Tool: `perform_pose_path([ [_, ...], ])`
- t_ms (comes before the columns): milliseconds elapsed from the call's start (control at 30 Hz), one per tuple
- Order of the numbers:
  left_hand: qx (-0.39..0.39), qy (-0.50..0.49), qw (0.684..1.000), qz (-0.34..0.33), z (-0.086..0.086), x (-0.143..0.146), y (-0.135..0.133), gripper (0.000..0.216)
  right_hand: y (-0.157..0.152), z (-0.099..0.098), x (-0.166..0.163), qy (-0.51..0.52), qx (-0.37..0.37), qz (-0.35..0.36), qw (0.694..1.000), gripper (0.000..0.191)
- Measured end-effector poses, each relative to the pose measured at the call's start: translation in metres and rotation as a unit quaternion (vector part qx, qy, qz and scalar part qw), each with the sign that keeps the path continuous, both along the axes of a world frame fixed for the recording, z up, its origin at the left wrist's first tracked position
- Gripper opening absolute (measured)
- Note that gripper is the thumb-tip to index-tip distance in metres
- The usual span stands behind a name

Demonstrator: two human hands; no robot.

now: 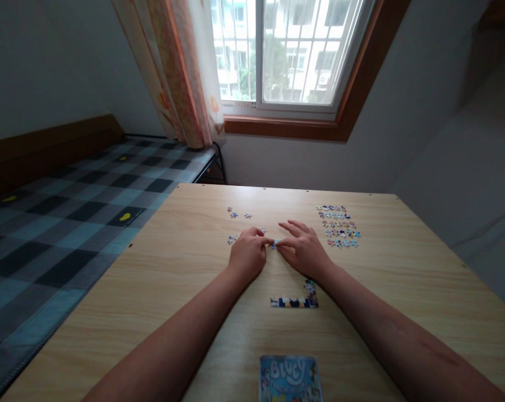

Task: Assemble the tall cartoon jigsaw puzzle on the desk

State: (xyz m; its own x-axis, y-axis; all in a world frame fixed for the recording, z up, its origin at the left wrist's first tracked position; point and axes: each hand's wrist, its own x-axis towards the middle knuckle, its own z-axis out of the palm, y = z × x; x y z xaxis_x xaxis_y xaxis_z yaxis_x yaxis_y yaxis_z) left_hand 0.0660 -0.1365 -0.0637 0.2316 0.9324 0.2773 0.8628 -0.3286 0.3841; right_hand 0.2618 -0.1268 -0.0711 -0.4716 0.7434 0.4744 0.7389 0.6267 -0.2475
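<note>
At the bottom edge of the desk, a blue "BLUEY" picture is cut off. The light-blue puzzle piece mid-desk is mostly covered by fingertips. The left hand, fingers curled, and right hand, fingers loosely spread, both touch it; whether either pinches it, I cannot tell.

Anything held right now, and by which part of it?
Small light-blue jigsaw piece, possibly more than one, between the bare left hand and bare right hand: fingertips at its left and right edges. Pinched or only pressed down: can't tell.
</note>
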Motion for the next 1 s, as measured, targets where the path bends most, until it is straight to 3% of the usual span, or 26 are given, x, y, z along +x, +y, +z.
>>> perform_pose_path([
  [1000,0.017,-0.037,0.999,0.004,-0.0006,-0.0018,-0.0002,0.034,0.0067,-0.0095,0.0093,0.074,-0.026,-0.035,0.996,0.014],
])
